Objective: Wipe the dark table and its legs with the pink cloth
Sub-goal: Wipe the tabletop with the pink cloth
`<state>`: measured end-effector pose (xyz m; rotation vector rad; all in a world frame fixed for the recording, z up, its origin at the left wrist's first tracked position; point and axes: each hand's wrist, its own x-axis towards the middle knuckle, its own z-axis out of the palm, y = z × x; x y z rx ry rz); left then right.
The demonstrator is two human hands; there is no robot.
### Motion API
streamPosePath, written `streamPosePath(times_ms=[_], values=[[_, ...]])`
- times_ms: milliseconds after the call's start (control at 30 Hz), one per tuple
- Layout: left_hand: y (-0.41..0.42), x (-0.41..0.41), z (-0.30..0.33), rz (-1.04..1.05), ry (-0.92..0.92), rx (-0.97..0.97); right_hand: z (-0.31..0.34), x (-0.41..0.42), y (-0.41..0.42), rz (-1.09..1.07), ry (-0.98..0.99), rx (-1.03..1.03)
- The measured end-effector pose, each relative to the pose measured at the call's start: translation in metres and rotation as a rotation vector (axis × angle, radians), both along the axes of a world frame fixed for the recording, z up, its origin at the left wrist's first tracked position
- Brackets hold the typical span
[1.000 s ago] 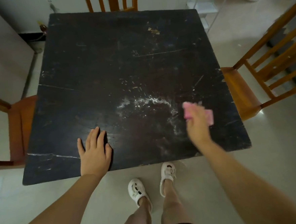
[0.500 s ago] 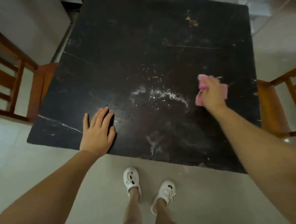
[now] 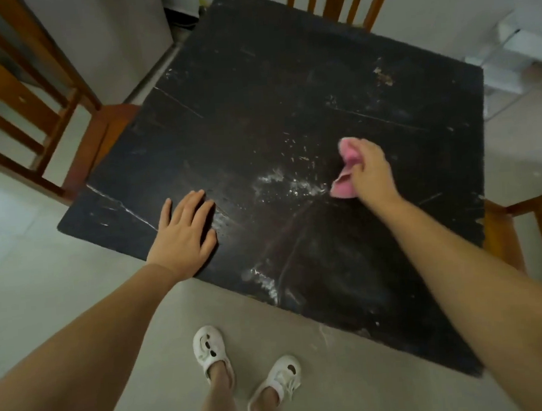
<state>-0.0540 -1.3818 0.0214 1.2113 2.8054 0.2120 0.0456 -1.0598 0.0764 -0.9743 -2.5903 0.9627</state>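
Here the right hand (image 3: pixel 371 174) has its grip clamped around a crumpled pink cloth (image 3: pixel 346 171), bunched rather than spread flat, pressed on the scratched dark square table (image 3: pixel 287 85) a little right of centre. The left hand (image 3: pixel 185 230) lies flat with fingers spread apart near the front edge, holding nothing, apparently bracing the body. A streak of whitish powdery residue (image 3: pixel 281 182) sits just left of the cloth, and a second smear (image 3: pixel 263 278) lies close to the near edge. The main risk, as I judge it, is that a bunched cloth makes narrow contact and only pushes the powder about, or sweeps it off the near edge onto the pale tiled floor (image 3: pixel 42 253) beside the white slippers (image 3: pixel 211 350). A pale chipped spot (image 3: pixel 384 77) toward the far side could snag the fabric. Brown wooden chairs (image 3: pixel 25 103) stand close on three sides, so reaching the legs later may mean a bumped elbow or awkward crouching. The legs themselves are hidden beneath the top, and most of the surface looks unwiped.
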Motion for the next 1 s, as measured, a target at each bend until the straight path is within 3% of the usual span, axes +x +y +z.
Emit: streamPosePath(times_ms=[100,267,367,433,500,567,633,700,833,933,1000], values=[[0.000,-0.001,0.000,0.003,-0.014,0.023,-0.029,-0.023,-0.011,0.021,-0.103,0.010],[-0.002,0.000,0.000,0.006,-0.044,0.063,-0.047,0.038,-0.134,0.552,0.016,0.026],[-0.003,0.000,0.000,0.039,-0.049,0.096,-0.036,0.072,-0.155,0.658,-0.005,-0.115],[-0.003,-0.001,0.000,0.032,-0.045,0.106,-0.024,0.052,-0.123,0.532,0.066,-0.213],[-0.003,-0.002,-0.002,0.022,-0.037,0.118,-0.016,0.007,-0.069,0.230,0.151,-0.154],[-0.004,-0.003,-0.005,0.012,-0.021,0.118,-0.014,-0.039,-0.014,0.024,0.035,-0.015],[-0.004,-0.003,-0.007,0.007,-0.016,0.129,-0.027,-0.071,0.007,-0.036,-0.114,0.017],[-0.005,-0.004,-0.008,0.010,-0.030,0.150,-0.041,-0.085,-0.022,0.112,-0.097,0.010],[-0.006,-0.004,-0.008,0.020,-0.055,0.178,-0.041,-0.034,-0.124,0.648,-0.021,0.004],[-0.006,-0.004,-0.008,0.032,-0.069,0.192,-0.033,0.027,-0.157,0.838,-0.121,-0.045],[-0.006,-0.004,-0.009,0.028,-0.069,0.199,-0.015,0.026,-0.144,0.861,-0.116,-0.130]])
